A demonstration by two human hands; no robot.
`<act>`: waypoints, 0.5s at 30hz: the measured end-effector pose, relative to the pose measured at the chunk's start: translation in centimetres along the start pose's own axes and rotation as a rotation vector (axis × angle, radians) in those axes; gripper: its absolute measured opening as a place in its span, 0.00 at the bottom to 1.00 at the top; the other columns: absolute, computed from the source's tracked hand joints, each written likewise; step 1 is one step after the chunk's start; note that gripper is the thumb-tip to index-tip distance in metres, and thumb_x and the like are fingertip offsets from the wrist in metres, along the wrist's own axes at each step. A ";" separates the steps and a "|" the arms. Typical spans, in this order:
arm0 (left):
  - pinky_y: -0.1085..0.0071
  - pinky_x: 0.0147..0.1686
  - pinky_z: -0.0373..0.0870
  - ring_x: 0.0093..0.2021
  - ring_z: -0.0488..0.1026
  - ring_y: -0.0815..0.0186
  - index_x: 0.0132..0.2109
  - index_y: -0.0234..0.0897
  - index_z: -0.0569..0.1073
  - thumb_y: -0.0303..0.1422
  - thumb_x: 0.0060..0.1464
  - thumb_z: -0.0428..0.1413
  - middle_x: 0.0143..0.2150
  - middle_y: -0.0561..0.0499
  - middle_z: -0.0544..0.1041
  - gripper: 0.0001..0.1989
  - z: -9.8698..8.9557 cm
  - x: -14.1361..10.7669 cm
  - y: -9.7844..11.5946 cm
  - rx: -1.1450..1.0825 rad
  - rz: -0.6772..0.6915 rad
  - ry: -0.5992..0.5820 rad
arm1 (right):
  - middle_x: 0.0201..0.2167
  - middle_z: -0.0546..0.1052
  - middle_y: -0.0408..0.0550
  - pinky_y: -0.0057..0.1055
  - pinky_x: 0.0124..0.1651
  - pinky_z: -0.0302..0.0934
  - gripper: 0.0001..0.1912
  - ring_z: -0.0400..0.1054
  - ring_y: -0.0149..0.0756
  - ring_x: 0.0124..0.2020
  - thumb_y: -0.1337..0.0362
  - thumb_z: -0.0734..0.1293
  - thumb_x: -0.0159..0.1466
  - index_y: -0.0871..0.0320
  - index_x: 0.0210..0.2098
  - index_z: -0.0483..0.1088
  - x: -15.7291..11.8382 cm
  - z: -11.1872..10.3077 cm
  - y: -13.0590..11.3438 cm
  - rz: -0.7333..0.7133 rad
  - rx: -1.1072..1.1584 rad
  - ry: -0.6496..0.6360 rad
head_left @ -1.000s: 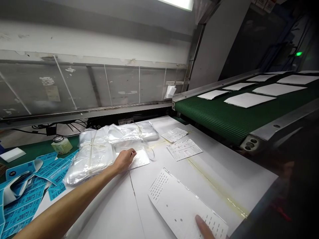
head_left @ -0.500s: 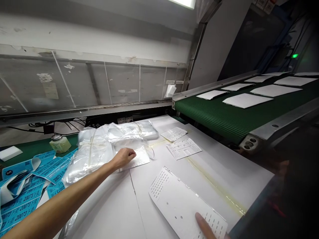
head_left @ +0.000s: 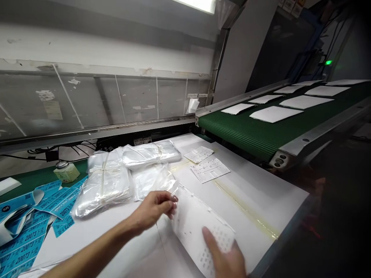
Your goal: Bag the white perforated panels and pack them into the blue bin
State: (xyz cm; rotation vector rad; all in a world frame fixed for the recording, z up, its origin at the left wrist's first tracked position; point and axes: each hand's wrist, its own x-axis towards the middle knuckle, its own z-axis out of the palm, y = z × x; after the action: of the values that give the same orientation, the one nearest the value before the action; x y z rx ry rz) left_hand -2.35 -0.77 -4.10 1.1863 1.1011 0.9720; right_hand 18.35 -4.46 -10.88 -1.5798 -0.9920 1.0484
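**White perforated panel moving up beside a clear plastic bag**

The person's right hand is pressing its spread fingers onto the white perforated panel, which is sliding up the white-topped work table from the near edge and now lying just beside the clear plastic bag. The left hand is lifting off the bag's middle, its fingers curling at the bag's edge; I cannot tell whether they are pinching it. The right thumb is hidden, so its grip stays unclear.
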 end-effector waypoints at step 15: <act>0.66 0.34 0.68 0.28 0.72 0.64 0.31 0.28 0.75 0.33 0.52 0.57 0.28 0.45 0.76 0.10 4.5 -4.8 -2.1 -0.233 -0.022 0.038 | 0.39 0.77 0.58 0.50 0.50 0.60 0.35 0.68 0.58 0.46 0.39 0.66 0.45 0.61 0.41 0.69 -3.2 1.5 -0.8 -0.007 -0.118 0.113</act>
State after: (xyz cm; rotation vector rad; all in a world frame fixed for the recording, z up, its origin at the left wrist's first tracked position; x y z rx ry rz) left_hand 1.05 -6.66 -5.41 0.9680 0.9986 1.0787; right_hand 15.92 -6.86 -9.83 -1.7109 -0.9964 0.9000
